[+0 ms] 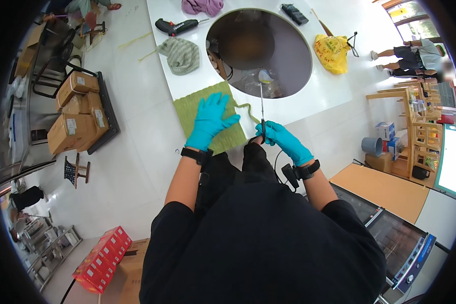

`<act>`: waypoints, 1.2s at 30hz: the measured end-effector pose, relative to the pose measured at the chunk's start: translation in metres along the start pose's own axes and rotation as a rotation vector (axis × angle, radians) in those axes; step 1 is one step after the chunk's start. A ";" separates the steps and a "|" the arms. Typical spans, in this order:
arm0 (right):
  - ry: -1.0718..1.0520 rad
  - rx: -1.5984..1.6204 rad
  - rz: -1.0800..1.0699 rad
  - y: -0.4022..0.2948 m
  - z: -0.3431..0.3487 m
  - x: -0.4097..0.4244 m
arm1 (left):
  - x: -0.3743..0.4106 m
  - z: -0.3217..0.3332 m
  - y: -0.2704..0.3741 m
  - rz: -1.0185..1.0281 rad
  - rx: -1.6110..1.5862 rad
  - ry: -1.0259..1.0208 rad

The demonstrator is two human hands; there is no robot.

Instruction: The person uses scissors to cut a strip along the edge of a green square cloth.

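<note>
My left hand (211, 121), in a turquoise glove, lies flat with fingers apart on a green ribbed cloth (190, 110) at the front edge of the white table (326, 97). In my gloved right hand (283, 141) are scissors (262, 108) with black handles; their narrow blades point away from me toward the round opening. A thin green strip (247, 107) runs from the cloth's right side toward the scissors. Whether it touches the blades I cannot tell.
A large round opening (311, 57) in the tabletop shows plastic bags below. Around it lie a black cordless screwdriver (178, 27), a grey-green knitted cloth (179, 56), a purple cloth (202, 6), a black handheld device (294, 14) and a yellow plastic bag (331, 53).
</note>
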State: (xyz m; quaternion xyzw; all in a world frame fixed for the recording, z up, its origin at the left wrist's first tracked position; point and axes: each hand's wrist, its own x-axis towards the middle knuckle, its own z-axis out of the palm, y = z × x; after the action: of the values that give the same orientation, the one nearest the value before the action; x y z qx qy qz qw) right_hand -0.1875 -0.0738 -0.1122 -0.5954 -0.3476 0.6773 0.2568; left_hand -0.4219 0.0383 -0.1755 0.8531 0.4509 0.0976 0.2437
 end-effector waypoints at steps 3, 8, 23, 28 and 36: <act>-0.022 -0.100 0.117 0.002 0.007 -0.007 | 0.005 0.031 -0.029 0.000 0.103 0.130; -0.179 -0.044 0.176 0.045 0.008 0.000 | 0.008 0.050 -0.038 0.003 0.181 0.247; -0.163 -0.123 0.277 0.047 0.023 0.034 | 0.008 0.051 -0.032 -0.022 0.206 0.259; -0.123 -0.066 0.220 0.048 0.020 0.046 | 0.009 0.051 -0.033 -0.030 0.174 0.274; -0.174 -0.077 0.284 0.041 0.011 0.055 | 0.009 0.049 -0.033 -0.057 0.165 0.282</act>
State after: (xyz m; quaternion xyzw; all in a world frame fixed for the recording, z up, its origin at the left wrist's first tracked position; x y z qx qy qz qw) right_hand -0.2044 -0.0594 -0.1785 -0.5871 -0.3065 0.7419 0.1048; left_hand -0.4214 0.0451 -0.2351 0.8349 0.5112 0.1720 0.1095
